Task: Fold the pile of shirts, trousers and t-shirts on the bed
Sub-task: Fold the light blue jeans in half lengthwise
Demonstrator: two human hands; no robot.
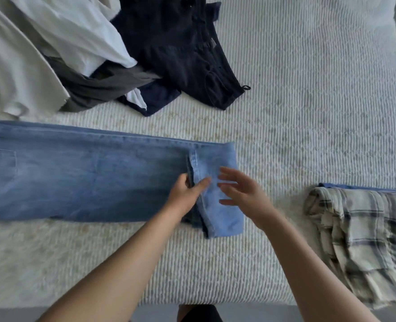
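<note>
While left hand [184, 194] pinches turned-back hem of jeans [80, 173] at bed [308, 101] centre, right hand [241, 191] hovers, fingers spread, at 3 o'clock; loose pinch risks hem unrolling, fold skewing.

Bed [297, 94]: we see a ribbed off-white cover
Middle: we see light blue jeans [83, 175] lying flat
Far left: we find a heap of clothes [80, 49]
Right: we see a plaid shirt [364, 238]
</note>
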